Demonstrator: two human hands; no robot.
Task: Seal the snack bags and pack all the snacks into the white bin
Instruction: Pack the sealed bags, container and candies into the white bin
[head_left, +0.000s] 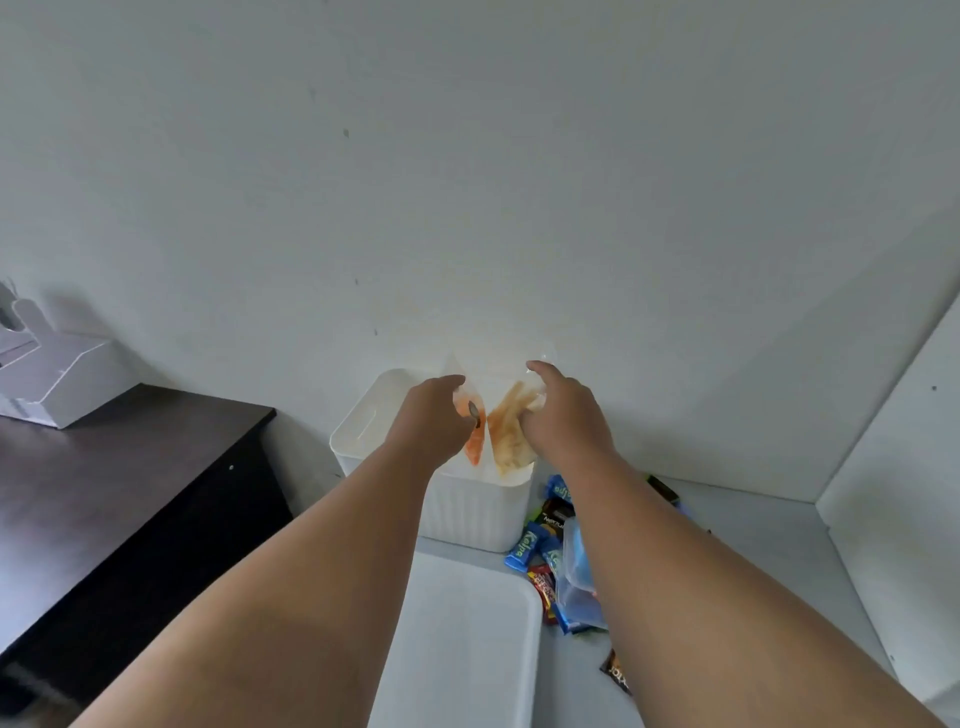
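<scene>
A white ribbed bin (470, 512) stands against the wall on the pale table. Above its opening I hold two clear snack bags upright. My left hand (428, 421) grips the bag with orange pieces (474, 448). My right hand (563, 410) grips the bag of pale yellow strips (511, 434). The two bags touch along their inner edges. Whether their tops are sealed cannot be told. Several wrapped snacks (540, 551) and a bluish clear bag (576, 577) lie to the right of the bin, partly hidden by my right forearm.
A white tray (467, 639) lies in front of the bin. A dark wrapper (615, 673) sits near the tray's right side. A dark wooden desk (119, 478) with a grey box (57, 379) stands at the left. A white wall panel (893, 467) closes the right.
</scene>
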